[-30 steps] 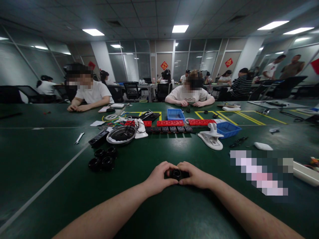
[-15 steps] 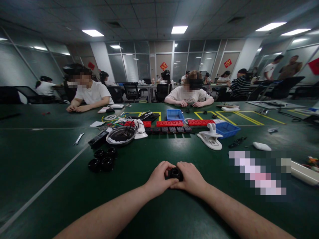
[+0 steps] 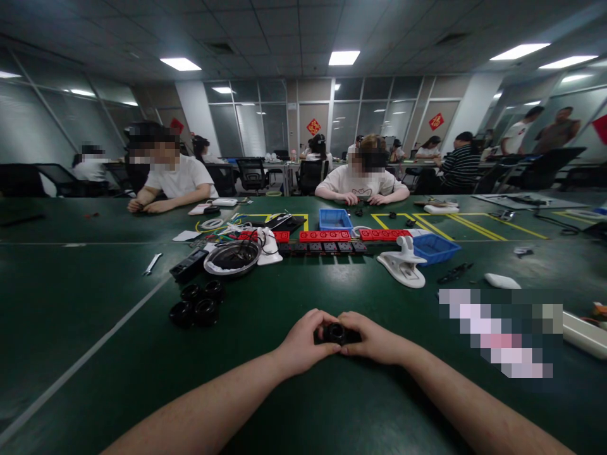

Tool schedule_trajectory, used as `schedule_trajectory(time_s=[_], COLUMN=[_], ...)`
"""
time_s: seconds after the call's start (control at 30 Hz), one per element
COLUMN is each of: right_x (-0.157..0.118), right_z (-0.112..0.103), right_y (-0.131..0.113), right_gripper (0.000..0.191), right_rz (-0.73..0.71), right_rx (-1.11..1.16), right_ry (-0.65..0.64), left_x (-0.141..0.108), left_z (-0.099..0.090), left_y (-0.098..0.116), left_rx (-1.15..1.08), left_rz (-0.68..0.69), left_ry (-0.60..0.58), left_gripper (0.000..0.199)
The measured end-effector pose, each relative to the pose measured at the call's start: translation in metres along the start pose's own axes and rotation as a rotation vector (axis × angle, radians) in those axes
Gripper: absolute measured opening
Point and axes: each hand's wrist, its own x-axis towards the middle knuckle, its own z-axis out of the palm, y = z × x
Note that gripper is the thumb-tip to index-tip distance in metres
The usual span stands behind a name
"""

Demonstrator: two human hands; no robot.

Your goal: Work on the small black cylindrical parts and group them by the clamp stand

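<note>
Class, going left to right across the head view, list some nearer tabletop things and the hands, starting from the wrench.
Wrench, four black round parts, left hand, held black part, right hand, small white rounded object.

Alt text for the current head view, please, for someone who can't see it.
The left hand and right hand hold a round black part between them at a green table. Four black ring-like parts sit clustered to the left.
</note>
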Motion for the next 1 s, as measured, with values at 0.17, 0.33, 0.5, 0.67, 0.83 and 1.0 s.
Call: schedule_trajectory(time_s=[0.17,0.33,0.5,0.67,0.83,1.0], right_x=[0.0,0.0,0.003,0.005,0.001,-0.004], right_z=[-0.001,0.0,0.01,0.025,0.024,0.011], right_y=[0.001,0.001,-0.001,-0.006,-0.012,-0.012], right_gripper=[0.023,0.02,0.027,0.03,0.045,0.048], right_rz=[-0.01,0.024,0.16,0.271,0.246,0.145], right_rx=[0.038,0.017,-0.115,-0.369,-0.431,-0.246], right_ry=[-0.026,-0.008,0.092,0.218,0.213,0.146], left_x=[0.001,0.001,0.0,-0.001,0.001,0.001], left_z=[0.001,0.002,0.005,0.01,0.01,0.005], left_y=[-0.001,-0.002,0.0,0.0,-0.003,-0.001], left_rx=[0.014,0.01,-0.003,0.0,-0.035,-0.044], left_rz=[0.004,0.014,-0.031,-0.094,-0.059,-0.038], left_ry=[0.001,0.0,0.045,0.148,0.105,0.025], left_gripper=[0.031,0.03,0.031,0.027,0.03,0.032])
